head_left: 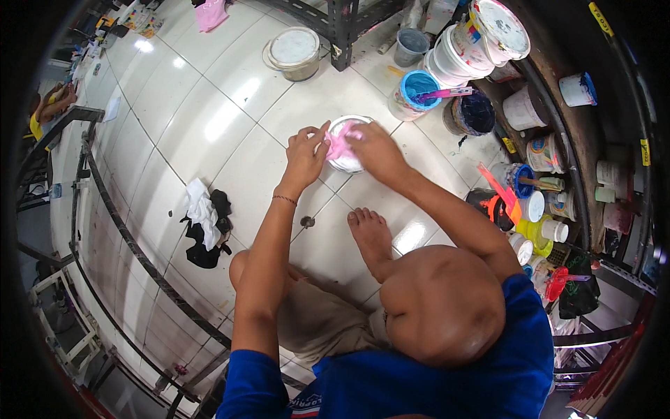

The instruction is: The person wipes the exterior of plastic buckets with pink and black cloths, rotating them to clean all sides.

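Cloth (340, 144), pink, bunched atop white tub (347, 167) on floor (300, 105). Left hand (308, 153) pinches cloth's near edge; right hand (379, 151) covers opposite side, grip too hidden to tell. Best worked lightly, evenly from both sides, tub kept level.

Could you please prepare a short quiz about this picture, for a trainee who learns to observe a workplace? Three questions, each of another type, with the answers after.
1. Multiple choice: what do the left hand and the right hand both touch?
A) orange tool
B) pink cloth
C) grey tub

2. True or false: the white cloth and the black cloth lie on the floor, left of both hands.

3. Open: what colour is the handle of the tool in the bucket with bright blue inside?

Key: 1. B; 2. True; 3. Pink.
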Available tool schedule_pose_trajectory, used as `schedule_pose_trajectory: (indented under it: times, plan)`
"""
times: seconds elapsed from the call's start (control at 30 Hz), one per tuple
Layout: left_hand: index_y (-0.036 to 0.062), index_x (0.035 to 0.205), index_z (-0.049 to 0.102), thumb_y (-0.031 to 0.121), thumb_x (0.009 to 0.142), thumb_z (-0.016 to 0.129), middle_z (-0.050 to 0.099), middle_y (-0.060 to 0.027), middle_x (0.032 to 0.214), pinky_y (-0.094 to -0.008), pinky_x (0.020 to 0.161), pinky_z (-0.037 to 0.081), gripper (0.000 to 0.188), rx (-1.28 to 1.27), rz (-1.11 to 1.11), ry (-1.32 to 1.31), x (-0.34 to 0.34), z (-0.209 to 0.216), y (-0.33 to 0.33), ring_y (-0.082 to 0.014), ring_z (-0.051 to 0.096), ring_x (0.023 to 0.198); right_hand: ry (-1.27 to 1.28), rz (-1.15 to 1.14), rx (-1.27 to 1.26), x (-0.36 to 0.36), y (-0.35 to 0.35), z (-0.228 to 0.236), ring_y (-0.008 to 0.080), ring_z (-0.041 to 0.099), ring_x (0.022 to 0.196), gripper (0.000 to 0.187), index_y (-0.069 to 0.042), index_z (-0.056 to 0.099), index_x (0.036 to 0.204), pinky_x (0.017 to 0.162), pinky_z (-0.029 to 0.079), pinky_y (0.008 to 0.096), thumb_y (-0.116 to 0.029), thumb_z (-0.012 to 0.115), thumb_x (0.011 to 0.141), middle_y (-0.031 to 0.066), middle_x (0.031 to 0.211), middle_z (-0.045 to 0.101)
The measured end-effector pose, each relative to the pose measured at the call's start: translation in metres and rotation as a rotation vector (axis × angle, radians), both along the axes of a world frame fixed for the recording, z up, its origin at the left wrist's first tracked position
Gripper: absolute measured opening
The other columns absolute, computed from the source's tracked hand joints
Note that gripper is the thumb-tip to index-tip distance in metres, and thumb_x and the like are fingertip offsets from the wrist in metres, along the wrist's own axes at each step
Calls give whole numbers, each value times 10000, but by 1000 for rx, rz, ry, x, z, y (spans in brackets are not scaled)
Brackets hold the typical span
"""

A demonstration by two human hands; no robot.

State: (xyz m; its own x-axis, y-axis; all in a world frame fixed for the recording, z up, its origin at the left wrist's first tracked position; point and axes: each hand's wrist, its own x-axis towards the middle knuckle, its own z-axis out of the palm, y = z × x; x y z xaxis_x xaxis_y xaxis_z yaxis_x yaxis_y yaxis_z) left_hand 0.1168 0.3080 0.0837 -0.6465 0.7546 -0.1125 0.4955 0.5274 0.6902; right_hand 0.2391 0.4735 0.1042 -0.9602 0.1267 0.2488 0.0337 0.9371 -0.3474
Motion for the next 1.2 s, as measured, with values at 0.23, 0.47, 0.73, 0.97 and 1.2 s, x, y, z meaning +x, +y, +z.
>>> schedule_pose_trajectory:
  times: [0.23,0.47,0.73,0.97,1.2]
  plan:
    - [100,1518,327,317,806,723,341,-191,1481,-508,1107,274,843,67,-77,-11,16,8,-35,-409,323,1328,-23,-13,-142,-18,2,9,286,600,963,230,-96,737,1039,872,505,388,-158,688,823,106,1071,663]
    - [0,1450,374,299,713,834,385,-208,1454,-490,1108,278,918,153,75,92,46,15,-20,-397,354,1319,-68,98,-131,-29,-5,17,286,585,983,251,-113,747,1044,889,501,389,-153,695,802,84,1091,653]
    - [48,1358,513,234,868,666,524,-107,1382,-497,1069,294,546,154,-33,304,27,11,-20,-384,387,1287,-67,26,45,-29,8,19,271,587,963,234,-107,744,1042,813,496,401,-152,650,833,89,1045,640]
    - [120,1348,547,190,878,679,549,-34,1394,-502,1058,314,493,20,-262,485,9,28,-18,-358,425,1288,-196,-277,121,-8,1,16,288,601,948,257,-46,723,1045,789,500,410,-162,619,841,139,1005,628]
    - [127,1284,602,230,855,704,584,-2,1355,-497,1050,334,453,30,-281,519,5,19,-16,-325,451,1282,11,13,27,-19,4,9,281,598,947,249,-77,728,1048,768,515,416,-172,648,832,114,1016,621]
